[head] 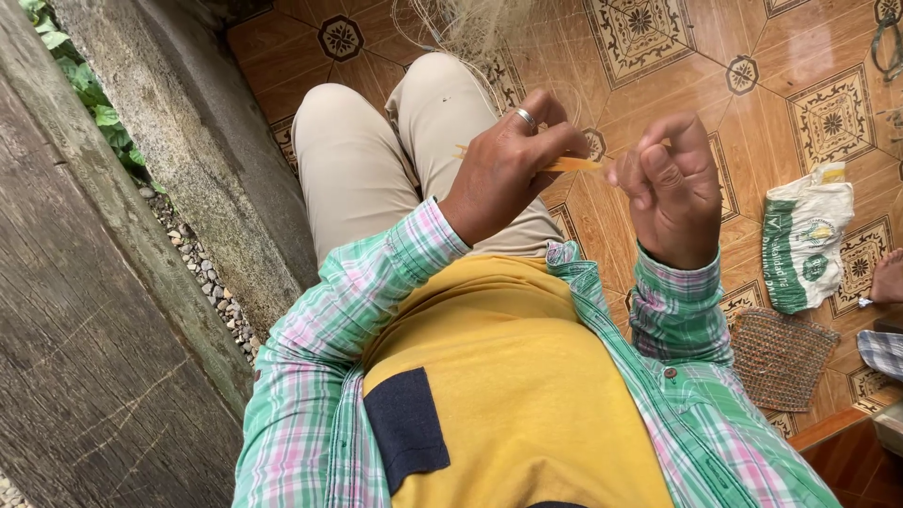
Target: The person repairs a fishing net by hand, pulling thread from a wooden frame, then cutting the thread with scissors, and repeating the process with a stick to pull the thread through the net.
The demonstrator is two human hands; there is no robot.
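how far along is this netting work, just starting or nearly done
Hard to gauge. Done: a heap of pale fine net lies past the knees, finished or not I cannot tell. In hand: the left hand pinches a thin orange netting needle, the right hand is closed beside its tip. What is left does not show.

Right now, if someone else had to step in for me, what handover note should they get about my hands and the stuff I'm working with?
Left hand: ring on one finger, fingers pinched on a slim orange netting needle, held above the lap.
Right hand: fingers curled shut just beside the needle's tip; any line in it is too thin to see.
Fine pale fishing net lies bunched past the knees on the patterned tile floor.
A green-and-white sack and a woven mat lie on the floor to the right.
Done and left: cannot tell how much of the net is worked.
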